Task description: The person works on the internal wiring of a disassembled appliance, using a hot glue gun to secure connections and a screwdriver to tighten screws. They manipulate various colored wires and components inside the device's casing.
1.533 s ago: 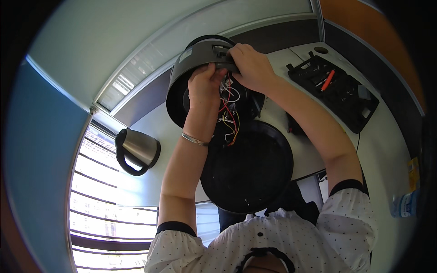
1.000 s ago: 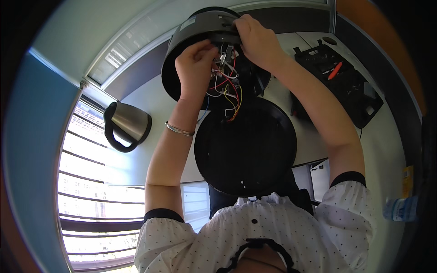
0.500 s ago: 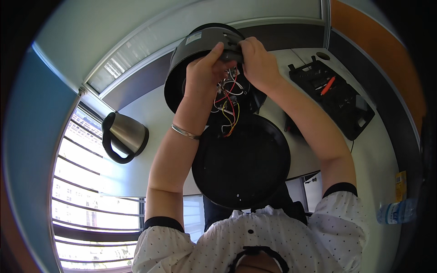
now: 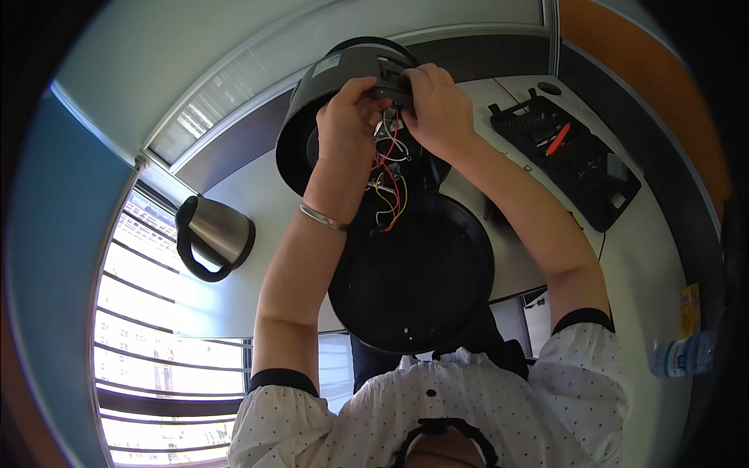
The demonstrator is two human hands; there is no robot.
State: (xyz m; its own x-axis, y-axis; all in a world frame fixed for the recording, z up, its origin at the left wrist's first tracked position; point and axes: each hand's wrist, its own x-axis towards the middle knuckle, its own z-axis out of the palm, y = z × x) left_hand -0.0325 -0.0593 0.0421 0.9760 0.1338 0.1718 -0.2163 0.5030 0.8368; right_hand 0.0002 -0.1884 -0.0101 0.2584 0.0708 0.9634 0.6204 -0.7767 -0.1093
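Observation:
A round dark grey appliance body (image 4: 339,69) is tipped with its underside toward me, showing red, white and yellow wires (image 4: 394,175). My left hand (image 4: 347,129) has its fingers curled at the lower rim of a slotted section, thumb up on the housing. My right hand (image 4: 437,109) grips that same section from the right, fingertips at its edge. Just below lies a round black pan-like part (image 4: 409,281) with the wires reaching down to its top edge.
A steel kettle (image 4: 218,238) stands at the left beside the window. At the right are an open black tool case (image 4: 589,156) with a red-handled tool (image 4: 557,139), a water bottle (image 4: 679,355) and a yellow packet (image 4: 689,310). Partitions (image 4: 491,58) border the desk (image 4: 640,242).
My left fingers shifted into the wires about a second ago and are now back at the rim. My right hand keeps its grip. The whole view moved up and down slightly.

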